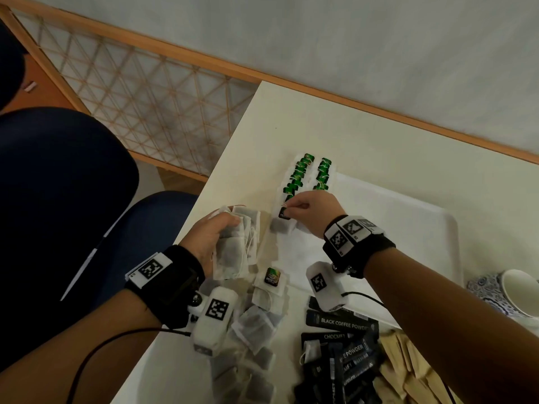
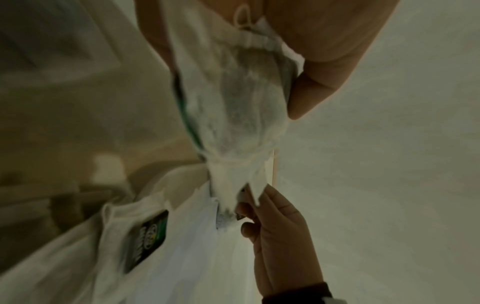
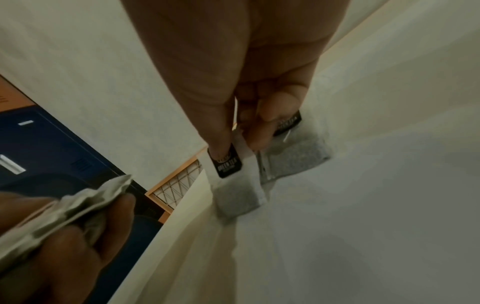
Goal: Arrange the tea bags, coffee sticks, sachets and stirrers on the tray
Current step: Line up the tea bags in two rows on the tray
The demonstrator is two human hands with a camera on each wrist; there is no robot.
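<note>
My left hand (image 1: 230, 225) grips a bunch of tea bags (image 1: 236, 246) above the table's left edge; in the left wrist view the bunch (image 2: 241, 102) hangs between thumb and fingers. My right hand (image 1: 287, 207) pinches the top edge and dark tag (image 3: 226, 164) of one tea bag (image 3: 239, 197), holding it down at the near end of the left row. Two rows of green-tagged tea bags (image 1: 303, 173) lie on the white tray (image 1: 408, 223). Beside the pinched bag lies another tea bag (image 3: 293, 158).
Loose tea bags (image 1: 256, 325) are heaped near my left wrist, one showing a green tag (image 1: 272, 277). Black coffee sticks (image 1: 341, 322) and brown paper sachets (image 1: 408, 374) lie at the front right. A blue-patterned cup (image 1: 507, 293) stands right of the tray.
</note>
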